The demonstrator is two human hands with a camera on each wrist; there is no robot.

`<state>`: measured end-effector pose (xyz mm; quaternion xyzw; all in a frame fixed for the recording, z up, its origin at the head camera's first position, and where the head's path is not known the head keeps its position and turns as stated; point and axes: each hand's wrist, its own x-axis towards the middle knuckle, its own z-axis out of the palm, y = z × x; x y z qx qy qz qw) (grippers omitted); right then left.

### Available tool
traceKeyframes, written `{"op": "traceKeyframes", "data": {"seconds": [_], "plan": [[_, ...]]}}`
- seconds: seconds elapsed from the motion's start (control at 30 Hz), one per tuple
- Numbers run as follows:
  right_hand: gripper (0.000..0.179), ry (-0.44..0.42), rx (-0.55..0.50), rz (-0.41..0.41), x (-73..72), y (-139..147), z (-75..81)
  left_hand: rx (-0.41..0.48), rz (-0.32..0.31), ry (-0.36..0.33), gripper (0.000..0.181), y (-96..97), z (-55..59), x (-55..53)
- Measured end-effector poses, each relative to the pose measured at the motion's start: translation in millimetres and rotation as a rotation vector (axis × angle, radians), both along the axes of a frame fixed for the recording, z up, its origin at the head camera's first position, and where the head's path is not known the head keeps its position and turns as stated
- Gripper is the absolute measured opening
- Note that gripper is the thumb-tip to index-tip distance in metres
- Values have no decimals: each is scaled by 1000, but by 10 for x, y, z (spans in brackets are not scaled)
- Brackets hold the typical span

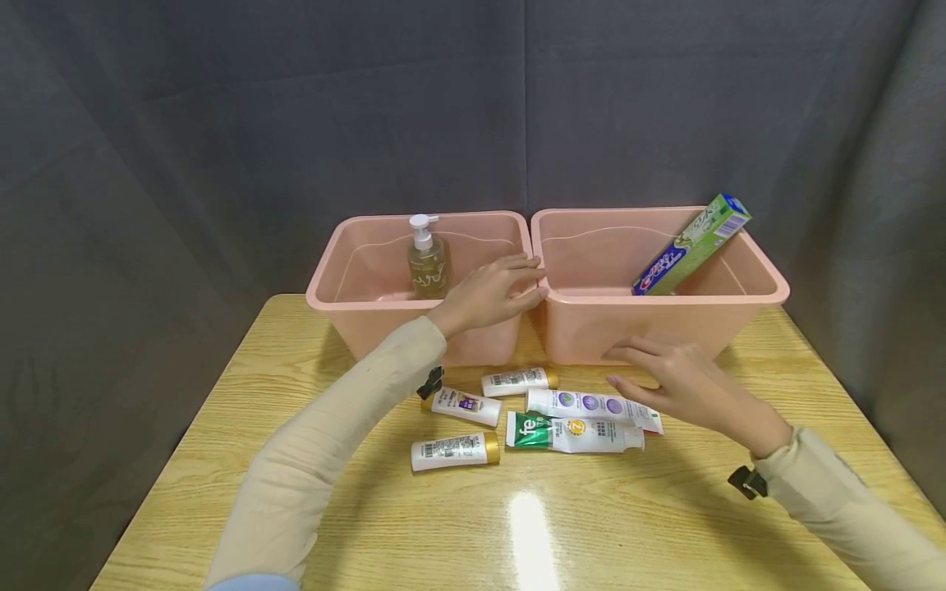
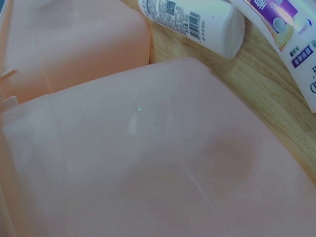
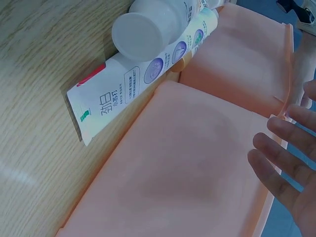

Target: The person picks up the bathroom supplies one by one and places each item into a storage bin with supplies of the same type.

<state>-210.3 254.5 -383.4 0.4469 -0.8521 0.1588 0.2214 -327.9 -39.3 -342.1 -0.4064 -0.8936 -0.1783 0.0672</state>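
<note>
My left hand [image 1: 493, 291] reaches across the front right corner of the left pink bin [image 1: 414, 305], fingertips right at the place where the two bins' rims meet. It holds nothing. In front of the right pink bin [image 1: 665, 300], my right hand [image 1: 668, 382] hovers with spread fingers [image 3: 276, 163] over the end of a white toothpaste tube [image 1: 584, 402]. A green and white toothpaste tube [image 1: 576, 433] lies just nearer. Three small white bottles with gold caps lie to the left: one by the bins [image 1: 517, 381], one label-up [image 1: 466, 406], and one nearest me [image 1: 452, 451].
A pump bottle [image 1: 429, 267] of greenish liquid stands in the left bin. In the right bin a green and blue toothpaste box [image 1: 691, 246] leans against the rim. Both bins stand side by side on the wooden table [image 1: 414, 533], before a dark curtain [image 1: 369, 107].
</note>
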Motion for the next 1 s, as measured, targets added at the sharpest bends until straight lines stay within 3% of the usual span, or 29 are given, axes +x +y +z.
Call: {"op": "traceKeyframes", "data": {"seconds": [1.0], "plan": [[37,-139,113,-12,121,-106,-142,-2,11,1,51,2,-14,-6]]}}
